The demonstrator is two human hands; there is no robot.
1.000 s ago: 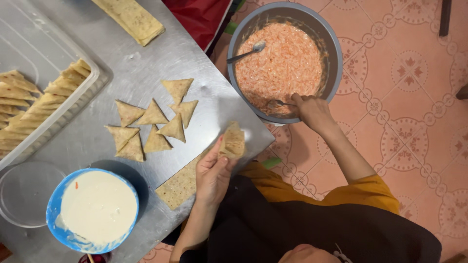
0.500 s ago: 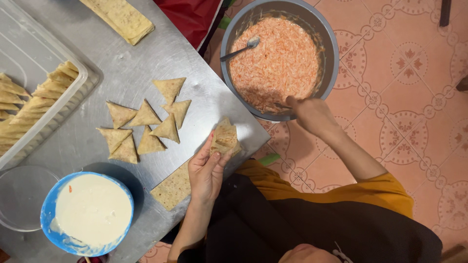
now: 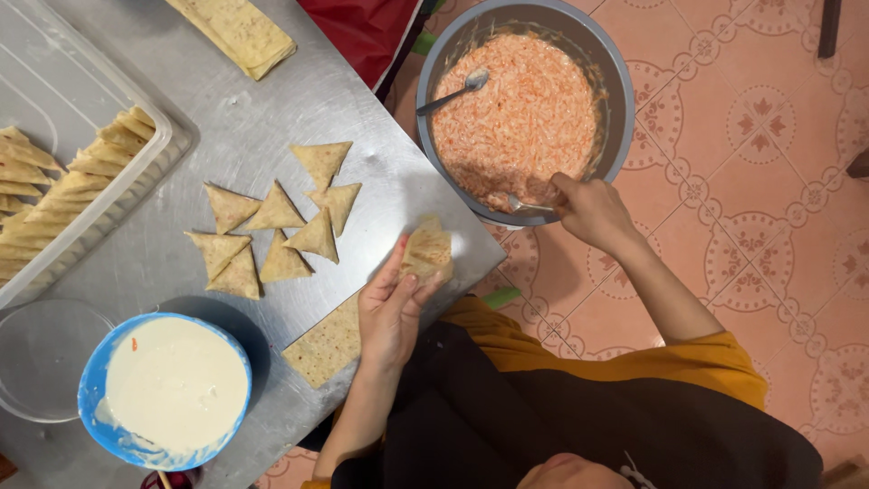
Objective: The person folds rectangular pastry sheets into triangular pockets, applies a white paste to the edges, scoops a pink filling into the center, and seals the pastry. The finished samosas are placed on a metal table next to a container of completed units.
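Our left hand (image 3: 391, 312) has lifted the folded pastry cone (image 3: 427, 254) over the desk (image 3: 272, 118) edge, fingers clamped on it; our right hand (image 3: 588, 210), fingers closed round a spoon (image 3: 529, 206), now digs the bowl's (image 3: 615, 81) orange filling (image 3: 520, 113).

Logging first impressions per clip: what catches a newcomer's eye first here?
The big grey bowl of orange-pink filling at the top, where the right hand dips a spoon. Next, the left hand holding a folded pastry cone at the metal table's edge, beside seven folded triangles.
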